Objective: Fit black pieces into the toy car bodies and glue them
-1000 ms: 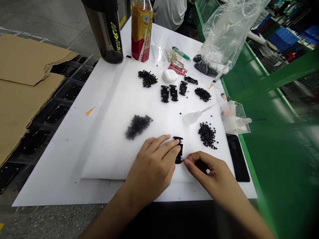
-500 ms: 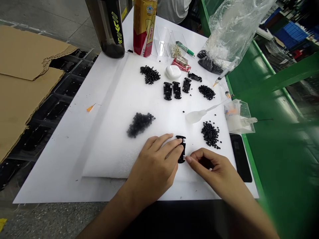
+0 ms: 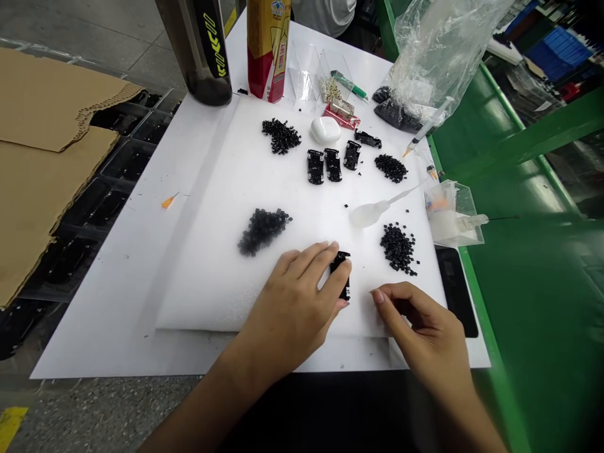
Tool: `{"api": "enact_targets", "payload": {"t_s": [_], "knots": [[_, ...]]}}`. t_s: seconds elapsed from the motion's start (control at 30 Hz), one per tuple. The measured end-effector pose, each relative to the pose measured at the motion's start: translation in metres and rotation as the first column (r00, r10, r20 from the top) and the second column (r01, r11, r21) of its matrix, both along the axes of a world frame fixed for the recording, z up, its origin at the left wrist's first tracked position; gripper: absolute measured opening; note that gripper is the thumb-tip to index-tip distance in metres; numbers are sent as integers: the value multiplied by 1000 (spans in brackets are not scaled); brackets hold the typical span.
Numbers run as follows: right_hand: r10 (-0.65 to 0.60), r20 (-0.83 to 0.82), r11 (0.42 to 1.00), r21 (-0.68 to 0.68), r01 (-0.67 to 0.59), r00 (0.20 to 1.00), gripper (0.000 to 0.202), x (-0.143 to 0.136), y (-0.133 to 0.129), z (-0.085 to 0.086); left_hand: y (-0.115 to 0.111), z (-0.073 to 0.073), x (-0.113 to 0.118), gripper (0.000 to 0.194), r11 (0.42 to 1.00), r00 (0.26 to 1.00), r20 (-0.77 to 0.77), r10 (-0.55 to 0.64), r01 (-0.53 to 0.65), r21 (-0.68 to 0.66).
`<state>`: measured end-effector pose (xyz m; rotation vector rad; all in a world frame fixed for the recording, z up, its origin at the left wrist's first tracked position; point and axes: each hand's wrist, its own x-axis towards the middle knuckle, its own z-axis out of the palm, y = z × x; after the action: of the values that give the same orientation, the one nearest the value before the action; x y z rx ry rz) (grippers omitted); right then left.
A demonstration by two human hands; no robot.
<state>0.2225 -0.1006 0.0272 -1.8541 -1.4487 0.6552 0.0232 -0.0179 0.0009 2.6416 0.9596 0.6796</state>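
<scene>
My left hand (image 3: 297, 302) lies over a small black rectangular part (image 3: 340, 258) on the white foam sheet (image 3: 207, 289). Its fingers rest on the part's left side and top, with the thumb tip at the near end, so much of the part is covered. To the right, apart from the part, my right hand (image 3: 427, 330) has thumb and index finger pinched together; anything between them is too small to make out. Beyond that hand lies a pile of tiny black square pieces (image 3: 397, 247). Several similar black parts (image 3: 333, 165) lie farther back.
More black piles (image 3: 264, 231) dot the foam. A white dropper (image 3: 370, 214) and syringe (image 3: 429, 126) lie at right, near a clear box (image 3: 455, 236). A dark bottle (image 3: 205, 56), red-gold can (image 3: 267, 53) and plastic bag (image 3: 438, 56) stand at the back.
My right hand has drawn away from the black part, to the right, still pinched. The left fingers have shifted on the part, and its thumb tip now shows at the near end.
</scene>
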Motion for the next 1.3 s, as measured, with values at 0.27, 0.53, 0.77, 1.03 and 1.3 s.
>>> {"api": "enact_targets", "payload": {"t_s": [0.27,0.53,0.77,1.03,1.3], "knots": [[196,5,957,215,-192,981,31,-4,3,-10,2,-3,6,35,994,999,44,31,-36,105],[352,193,906,176,-385,916,32,2,8,-3,4,5,5,36,1000,1000,22,17,-17,-19],[245,582,822,299,-485,775,37,0,9,-13,5,8,4,38,997,998,61,19,-15,-71],[165,488,798,445,-407,857,46,0,22,-19,6,9,-1,51,993,998,59,-25,32,-115],[236,394,825,402,-397,888,47,0,25,-17,6,8,5,31,988,988,140,59,-37,-152]]}}
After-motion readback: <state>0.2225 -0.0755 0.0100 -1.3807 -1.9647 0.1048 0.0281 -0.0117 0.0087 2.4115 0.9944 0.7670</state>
